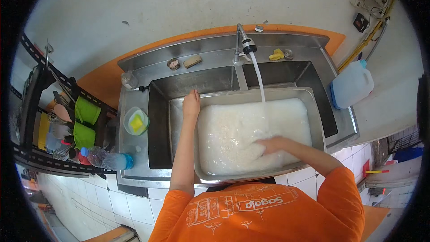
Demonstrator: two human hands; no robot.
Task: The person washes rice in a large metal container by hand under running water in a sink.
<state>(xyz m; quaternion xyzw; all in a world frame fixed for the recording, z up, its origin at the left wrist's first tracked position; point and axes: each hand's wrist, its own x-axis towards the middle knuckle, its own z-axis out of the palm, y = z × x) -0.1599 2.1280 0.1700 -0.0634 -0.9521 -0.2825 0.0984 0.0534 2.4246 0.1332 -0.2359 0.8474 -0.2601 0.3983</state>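
Note:
A large rectangular steel pan (318,127) rests across the double sink, filled with milky white water (228,121) and pale grains that look like rice. My left hand (191,104) is closed on the pan's rim at its far left corner. Dipping into the cloudy water at the pan's near right side, my right hand (270,144) has its fingers partly apart, with their tips hidden below the surface. From the tap (247,45), a white stream of water (260,78) runs into the pan just beyond my right hand.
Left of the sink (156,74) stand a green-rimmed tub with a yellow sponge (136,122) and a clear bottle (105,158). A scrubbing block (192,61) and yellow cloth (277,54) lie along the back ledge. A jug (351,85) stands right; a utensil rack (85,125) borders the left.

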